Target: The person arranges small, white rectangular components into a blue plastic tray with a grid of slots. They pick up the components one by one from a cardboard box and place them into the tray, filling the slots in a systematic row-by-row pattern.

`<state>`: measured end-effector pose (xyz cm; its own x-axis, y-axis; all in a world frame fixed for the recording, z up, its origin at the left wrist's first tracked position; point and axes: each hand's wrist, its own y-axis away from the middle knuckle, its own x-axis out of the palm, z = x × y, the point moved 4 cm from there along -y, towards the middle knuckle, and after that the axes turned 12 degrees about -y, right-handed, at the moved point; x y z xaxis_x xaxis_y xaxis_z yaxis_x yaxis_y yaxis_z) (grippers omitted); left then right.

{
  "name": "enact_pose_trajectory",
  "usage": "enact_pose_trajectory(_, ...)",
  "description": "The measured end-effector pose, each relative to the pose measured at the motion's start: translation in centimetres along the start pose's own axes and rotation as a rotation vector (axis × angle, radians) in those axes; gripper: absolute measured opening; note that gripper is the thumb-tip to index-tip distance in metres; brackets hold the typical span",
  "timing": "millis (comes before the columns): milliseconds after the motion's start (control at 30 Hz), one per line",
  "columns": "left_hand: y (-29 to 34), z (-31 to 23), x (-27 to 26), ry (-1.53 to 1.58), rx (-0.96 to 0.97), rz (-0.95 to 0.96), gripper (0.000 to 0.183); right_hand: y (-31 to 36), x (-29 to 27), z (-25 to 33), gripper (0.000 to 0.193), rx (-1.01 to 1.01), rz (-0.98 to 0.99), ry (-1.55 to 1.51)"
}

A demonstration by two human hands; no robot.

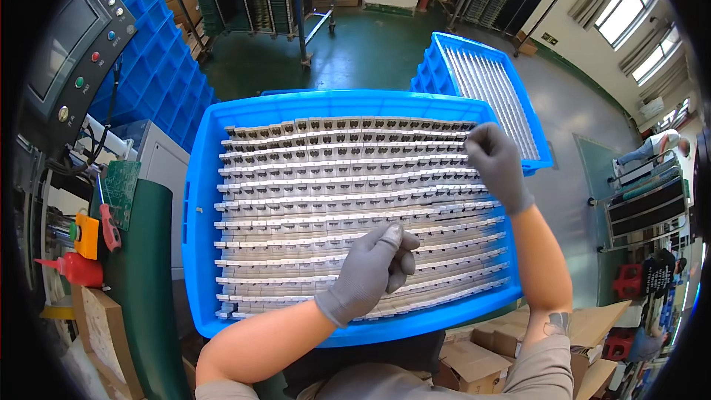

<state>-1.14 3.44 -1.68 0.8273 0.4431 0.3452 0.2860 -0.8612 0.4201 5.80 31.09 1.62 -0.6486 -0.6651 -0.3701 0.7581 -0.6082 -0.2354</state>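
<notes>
A wide blue plastic crate (194, 211) lies in front of me. Inside it, long rows of small white-and-grey plastic parts (296, 233) run from side to side, those in the far rows showing dark openings. My left hand (366, 270), in a grey glove, hovers over the near middle rows with its fingers curled and the thumb against them. At the crate's far right corner, my grey-gloved right hand (498, 170) is closed like a fist near the row ends. Whatever either hand may hold is hidden or too small to make out.
Behind on the right stands another blue crate (542, 150) with white strips. Stacked blue crates (159, 55) and a control panel (81, 37) are at left, above a red-handled screwdriver (109, 228) and a red bottle (80, 270). Cardboard boxes (474, 367) sit near my right arm.
</notes>
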Motion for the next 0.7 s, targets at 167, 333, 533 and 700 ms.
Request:
enact_pose_trajectory(167, -0.2, -0.4, 0.3, 0.013, -0.021, 0.010, 0.039, -4.4, -2.2, -3.1, 0.010, -0.360, 0.057, 0.501)
enact_pose_trajectory(333, -0.1, -0.2, -0.1, 0.018, -0.028, -0.004, 0.040, -4.7, -0.7, -4.0, 0.008, -0.173, 0.161, 0.627)
enact_pose_trajectory(533, -0.2, 0.0, -0.2, 0.025, -0.048, 0.001, 0.042, -4.5, -0.5, -4.8, 0.010, -0.193, 0.169, 0.596)
enact_pose_trajectory(700, -0.3, -0.1, -0.2, 0.015, -0.042, -0.007, 0.042, -4.6, -0.5, -5.2, 0.011, -0.191, 0.175, 0.565)
